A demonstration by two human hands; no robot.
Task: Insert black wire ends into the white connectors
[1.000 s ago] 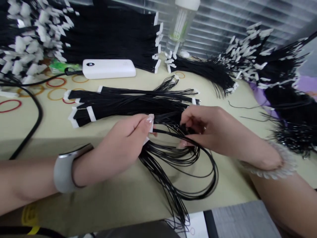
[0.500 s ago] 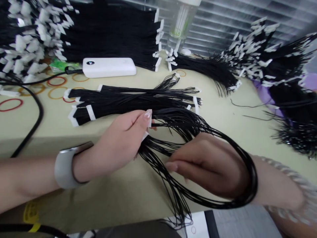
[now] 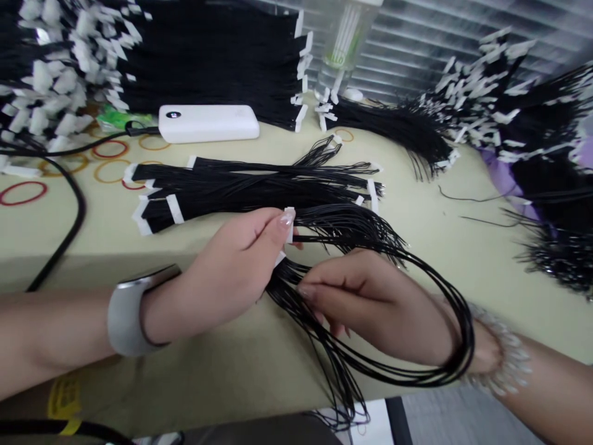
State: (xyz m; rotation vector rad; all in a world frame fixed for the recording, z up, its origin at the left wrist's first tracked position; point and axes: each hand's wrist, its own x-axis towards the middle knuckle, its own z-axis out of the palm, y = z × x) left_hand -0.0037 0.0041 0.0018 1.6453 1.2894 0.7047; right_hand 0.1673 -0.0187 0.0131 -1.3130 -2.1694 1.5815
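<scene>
My left hand [image 3: 241, 266] is closed round the white-tagged end of a bundle of thin black wires [image 3: 343, 219], thumb pressed on a white tag [image 3: 290, 224]. Some strands loop out to the right and curve back round my right wrist; others hang down past the table edge. Inside that loop, my right hand [image 3: 370, 303] pinches some of the wires below the left hand's fingers. Its fingertips are partly hidden by strands. Just behind my hands lie several black wire bundles [image 3: 259, 185] with white tape bands.
A white power bank [image 3: 208, 123] with a black cable [image 3: 76, 216] sits behind the bundles. Rubber bands [image 3: 23, 193] lie at left. Large heaps of tagged black wires [image 3: 208, 62] stand along the back, beside a clear bottle [image 3: 345, 46]. More wires [image 3: 556, 247] lie at right.
My right hand has moved left, its fingertips now at the wires close to my left hand. The left hand keeps its grip. The whole view has shifted slightly.
</scene>
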